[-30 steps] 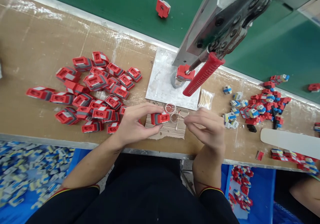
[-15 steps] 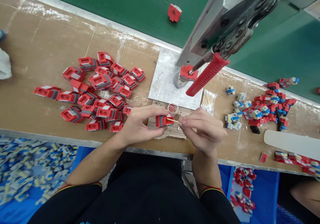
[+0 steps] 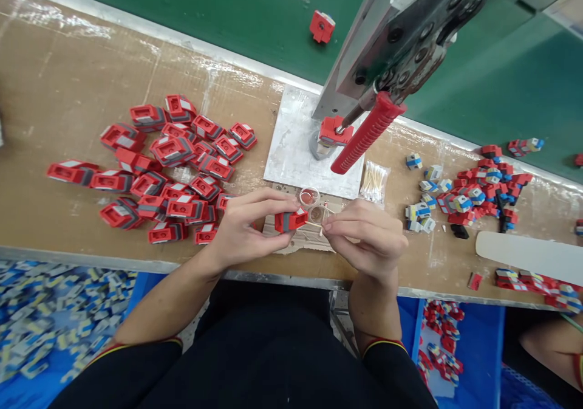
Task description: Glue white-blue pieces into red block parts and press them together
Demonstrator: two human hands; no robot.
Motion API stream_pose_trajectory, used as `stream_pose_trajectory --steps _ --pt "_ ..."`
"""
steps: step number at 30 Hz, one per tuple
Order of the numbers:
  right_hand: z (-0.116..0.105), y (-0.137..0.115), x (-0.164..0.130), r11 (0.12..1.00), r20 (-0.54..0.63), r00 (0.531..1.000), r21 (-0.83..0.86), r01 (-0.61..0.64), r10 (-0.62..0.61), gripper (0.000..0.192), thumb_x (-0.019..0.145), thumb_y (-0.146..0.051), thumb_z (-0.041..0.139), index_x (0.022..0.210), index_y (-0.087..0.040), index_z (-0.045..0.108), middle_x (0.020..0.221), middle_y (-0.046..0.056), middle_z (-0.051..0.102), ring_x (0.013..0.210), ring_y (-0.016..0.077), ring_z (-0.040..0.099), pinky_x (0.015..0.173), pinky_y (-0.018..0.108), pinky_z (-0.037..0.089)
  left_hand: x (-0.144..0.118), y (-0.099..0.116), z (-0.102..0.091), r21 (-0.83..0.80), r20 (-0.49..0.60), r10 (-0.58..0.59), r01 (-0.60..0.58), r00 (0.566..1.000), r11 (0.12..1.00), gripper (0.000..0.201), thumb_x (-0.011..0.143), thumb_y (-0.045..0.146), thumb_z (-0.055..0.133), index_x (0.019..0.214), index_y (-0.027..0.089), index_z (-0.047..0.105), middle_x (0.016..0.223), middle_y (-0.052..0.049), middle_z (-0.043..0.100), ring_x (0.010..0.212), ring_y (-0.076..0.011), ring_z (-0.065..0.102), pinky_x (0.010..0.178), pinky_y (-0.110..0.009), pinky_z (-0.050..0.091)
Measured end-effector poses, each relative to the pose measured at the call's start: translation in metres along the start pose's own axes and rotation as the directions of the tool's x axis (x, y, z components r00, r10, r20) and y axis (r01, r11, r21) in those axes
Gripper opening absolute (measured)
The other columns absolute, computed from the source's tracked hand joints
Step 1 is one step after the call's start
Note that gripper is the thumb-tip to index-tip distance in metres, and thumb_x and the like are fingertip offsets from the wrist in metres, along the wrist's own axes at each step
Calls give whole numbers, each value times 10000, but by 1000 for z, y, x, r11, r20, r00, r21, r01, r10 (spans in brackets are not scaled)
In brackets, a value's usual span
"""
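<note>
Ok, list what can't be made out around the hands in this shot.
Head view only:
- Tip of the thin stick in the right hand: too small to tell whether it touches the red block.
- The block's near side: covered by the left hand.
- Contents of the two small clear cups: too small.
- Blue bin of parts: cut off by the bench edge.

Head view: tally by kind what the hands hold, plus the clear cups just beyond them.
red-and-grey block, in left hand: 1
thin stick, in right hand: 1
clear cups: 2
Total: 4
</note>
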State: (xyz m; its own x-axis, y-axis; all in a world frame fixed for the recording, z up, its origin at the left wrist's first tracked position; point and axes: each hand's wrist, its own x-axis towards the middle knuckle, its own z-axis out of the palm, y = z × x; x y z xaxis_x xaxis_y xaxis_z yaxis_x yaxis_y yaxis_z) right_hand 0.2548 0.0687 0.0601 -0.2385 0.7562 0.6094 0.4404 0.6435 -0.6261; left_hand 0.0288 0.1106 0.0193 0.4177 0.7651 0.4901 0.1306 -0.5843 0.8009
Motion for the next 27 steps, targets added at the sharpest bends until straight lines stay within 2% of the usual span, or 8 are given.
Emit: stream_pose_trajectory --steps 4,9,13,19,21,23,25,27 --pt "2 0 0 1000 -48 999 -24 5 -6 185 924 -41 733 955 -222 753 822 22 826 679 155 754 608 289 600 0 0 0 -20 3 -4 4 1000 1000 364 766 44 796 1099 190 806 1061 -66 841 948 -173 819 868 -235 665" --pt "-2 0 -2 1000 -13 1000 28 11 -11 164 937 -64 728 975 -221 758 815 22 827 654 147 748 587 285 582 0 -1 0 -41 0 -5 5 1000 999 353 776 47 795 1094 200 803 1069 -64 848 954 -174 823 874 -246 669" --pt "-19 5 -14 998 -125 992 68 -15 23 226 927 -81 750 1066 -258 774 819 8 824 651 164 741 559 311 553 -2 -2 0 -123 -18 -56 54 998 991 328 779 72 812 1076 211 800 1070 -70 859 981 -207 834 910 -294 679" --pt "-15 17 -34 968 157 972 -210 -139 173 91 978 -190 753 989 -271 794 974 51 792 842 196 695 730 366 580 -6 -6 -2 -224 -30 -158 148 987 963 331 791 93 819 1094 224 792 1160 -85 850 1059 -238 830 942 -333 684" --pt "-13 20 -40 958 223 953 -243 -150 206 100 1016 -271 718 1078 -273 796 1040 68 764 925 207 684 797 374 595 -7 -6 -2 -224 -40 -172 159 984 962 327 799 95 820 1096 228 787 1163 -74 847 1062 -237 827 946 -341 688" --pt "-25 22 -52 955 269 929 -224 -196 253 276 1023 -408 708 1263 -278 751 1138 84 736 1042 228 690 882 393 610 -7 -6 -2 -219 -65 -196 177 979 959 330 799 90 820 1095 233 789 1140 -55 848 1059 -236 824 942 -343 694" --pt "-53 22 -70 908 136 923 -279 -313 360 425 1015 -505 695 1378 -284 689 1217 96 707 1085 241 686 890 395 609 -6 -6 -2 -226 -101 -225 198 969 954 342 790 82 825 1094 236 796 1109 -38 849 1045 -230 824 924 -324 701" --pt "-87 22 -93 765 -178 876 -430 -479 448 391 1025 -507 662 1340 -278 702 1219 104 697 1065 255 676 863 400 594 -5 -6 -2 -243 -132 -246 209 960 947 353 773 79 836 1088 234 806 1087 -29 851 1016 -219 827 894 -298 707"
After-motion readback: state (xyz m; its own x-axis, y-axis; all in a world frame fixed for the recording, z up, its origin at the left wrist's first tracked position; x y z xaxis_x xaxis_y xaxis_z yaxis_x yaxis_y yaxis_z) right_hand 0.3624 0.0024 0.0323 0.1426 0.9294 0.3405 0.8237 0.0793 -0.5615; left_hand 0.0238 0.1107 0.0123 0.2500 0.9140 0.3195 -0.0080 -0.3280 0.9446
